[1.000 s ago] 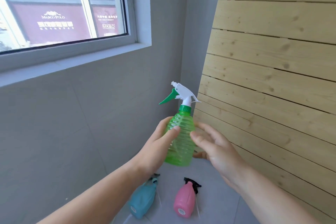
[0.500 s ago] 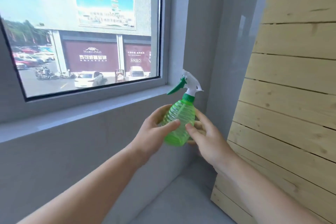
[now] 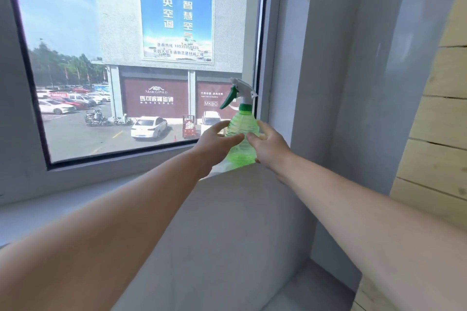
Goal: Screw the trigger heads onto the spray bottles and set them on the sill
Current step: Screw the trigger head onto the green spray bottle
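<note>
With both arms stretched forward, my left hand (image 3: 214, 142) and right hand (image 3: 270, 146) wrap curled fingers around the green spray bottle (image 3: 241, 139), upright at the sill (image 3: 101, 197).

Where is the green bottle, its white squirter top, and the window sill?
green bottle (image 3: 241, 134): head view, on its ribbed see-through body between the hands.
white squirter top (image 3: 244, 90): head view, on the white head above the green collar.
window sill (image 3: 101, 189): head view, on its bare grey ledge below the glass.
</note>
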Demonstrator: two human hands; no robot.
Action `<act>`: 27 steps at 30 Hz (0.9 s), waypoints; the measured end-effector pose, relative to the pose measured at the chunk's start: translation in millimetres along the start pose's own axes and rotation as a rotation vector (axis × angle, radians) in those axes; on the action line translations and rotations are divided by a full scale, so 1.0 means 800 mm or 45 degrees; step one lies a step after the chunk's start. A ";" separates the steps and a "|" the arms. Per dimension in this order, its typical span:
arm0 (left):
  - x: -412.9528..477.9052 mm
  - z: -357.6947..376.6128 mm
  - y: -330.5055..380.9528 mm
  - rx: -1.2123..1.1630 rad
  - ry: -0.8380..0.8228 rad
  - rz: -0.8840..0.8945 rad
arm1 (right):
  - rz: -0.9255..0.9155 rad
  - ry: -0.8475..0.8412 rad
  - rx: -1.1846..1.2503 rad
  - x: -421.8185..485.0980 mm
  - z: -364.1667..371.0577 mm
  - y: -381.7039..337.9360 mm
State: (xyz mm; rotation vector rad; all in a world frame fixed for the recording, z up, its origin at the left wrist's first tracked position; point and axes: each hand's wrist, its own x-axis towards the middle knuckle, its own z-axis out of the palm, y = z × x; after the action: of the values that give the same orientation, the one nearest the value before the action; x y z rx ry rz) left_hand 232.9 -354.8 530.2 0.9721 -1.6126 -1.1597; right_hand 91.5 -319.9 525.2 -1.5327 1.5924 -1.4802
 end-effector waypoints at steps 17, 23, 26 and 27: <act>0.041 -0.018 -0.037 0.152 0.189 0.025 | 0.007 0.023 -0.083 0.037 0.028 0.034; 0.031 -0.027 -0.030 0.248 0.215 0.050 | 0.022 0.022 -0.128 0.028 0.018 0.029; 0.014 -0.037 -0.023 0.257 0.289 0.041 | 0.007 0.085 -0.143 0.007 0.000 0.025; 0.003 -0.037 -0.020 0.244 0.309 0.048 | 0.003 0.106 -0.145 -0.006 -0.009 0.025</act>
State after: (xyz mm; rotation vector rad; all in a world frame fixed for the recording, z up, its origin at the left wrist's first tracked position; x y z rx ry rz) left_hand 261.6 -369.0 520.1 1.1532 -1.5566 -0.8371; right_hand 78.7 -317.2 508.1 -1.5478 1.7538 -1.4927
